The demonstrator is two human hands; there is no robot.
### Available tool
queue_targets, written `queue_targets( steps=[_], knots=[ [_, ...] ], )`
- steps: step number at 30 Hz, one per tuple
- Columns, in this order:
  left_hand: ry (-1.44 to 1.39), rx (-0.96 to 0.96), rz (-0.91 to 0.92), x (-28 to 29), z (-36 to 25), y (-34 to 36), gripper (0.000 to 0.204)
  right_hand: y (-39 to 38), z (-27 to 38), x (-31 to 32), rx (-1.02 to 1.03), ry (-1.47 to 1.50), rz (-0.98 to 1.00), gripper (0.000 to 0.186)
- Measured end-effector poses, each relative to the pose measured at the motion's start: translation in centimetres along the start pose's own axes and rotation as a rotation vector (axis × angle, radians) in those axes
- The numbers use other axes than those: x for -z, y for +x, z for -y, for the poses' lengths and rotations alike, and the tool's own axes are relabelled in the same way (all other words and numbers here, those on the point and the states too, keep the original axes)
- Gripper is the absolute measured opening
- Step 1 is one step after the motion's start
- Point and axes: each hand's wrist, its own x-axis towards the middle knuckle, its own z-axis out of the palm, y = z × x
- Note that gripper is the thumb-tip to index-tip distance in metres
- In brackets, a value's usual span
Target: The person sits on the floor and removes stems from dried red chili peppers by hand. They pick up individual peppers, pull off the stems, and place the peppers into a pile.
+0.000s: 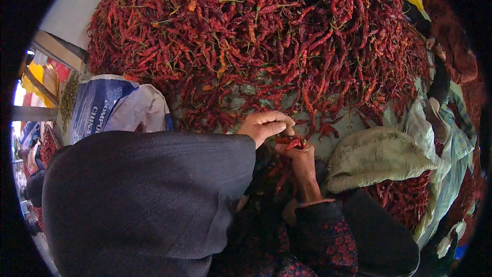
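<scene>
Both hands, left hand (pixel 265 125) and right hand (pixel 299 156), pinch one dried red chilli (pixel 294 144); brittle pod may snap between grips.

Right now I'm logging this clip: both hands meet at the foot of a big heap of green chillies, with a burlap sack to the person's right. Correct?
Not quite: the chillies are dried and red, not green. The head view shows it. The rest holds: the left hand and right hand meet at the foot of the heap, and the burlap sack lies to the person's right.
</scene>
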Motion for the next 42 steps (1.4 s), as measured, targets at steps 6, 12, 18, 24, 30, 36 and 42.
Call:
queue_targets(
  steps=[6, 12, 18, 24, 30, 36, 42],
  knots=[
    [-0.352, 0.03, -0.048, 0.0, 0.7, -0.5, 0.025, -0.2, 0.2, -0.4, -0.043, -0.027, -0.043, 0.006],
    [-0.507, 0.141, -0.11, 0.0, 0.4, -0.7, 0.032, 0.2, -1.0, -0.2, -0.048, 0.074, -0.073, 0.006],
    [-0.565, 0.128, -0.231, -0.3, 0.6, -0.7, 0.032, 0.2, -1.4, -0.5, -0.091, 0.233, -0.064, 0.004],
    [-0.662, 0.156, -0.2, -0.2, 0.9, -0.6, 0.022, 0.4, -2.7, -0.4, -0.223, 0.39, 0.041, 0.007],
    [-0.538, 0.122, -0.084, 0.2, 1.2, -0.8, 0.019, -0.3, -3.1, -0.6, -0.328, 0.566, 0.169, 0.006],
    [-0.388, 0.077, 0.056, 0.5, 1.6, -0.8, 0.026, -0.9, -3.0, -0.5, -0.37, 0.555, 0.128, 0.006],
    [0.042, -0.19, 0.15, 1.8, 2.3, -1.5, 0.021, -2.0, -1.7, -1.0, -0.238, 0.439, 0.099, 0.008]
  ],
)
